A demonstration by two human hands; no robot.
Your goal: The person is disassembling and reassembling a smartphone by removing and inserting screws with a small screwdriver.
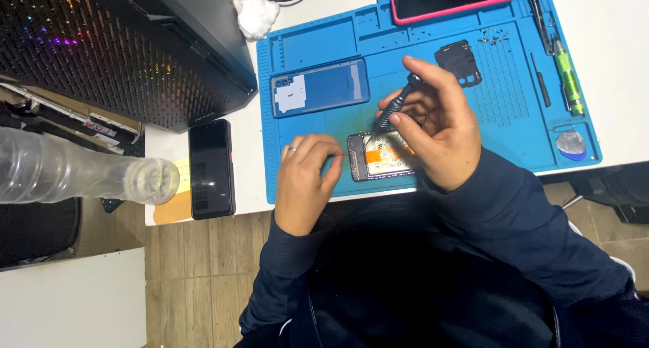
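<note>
The opened phone [380,156] lay on the blue mat [514,128], close to the worktop's near edge. The left hand [305,179] pinched its end. The right hand [433,128] gripped a screwdriver [392,111]. The phone looked light and easy to break, best held by its sides.
</note>
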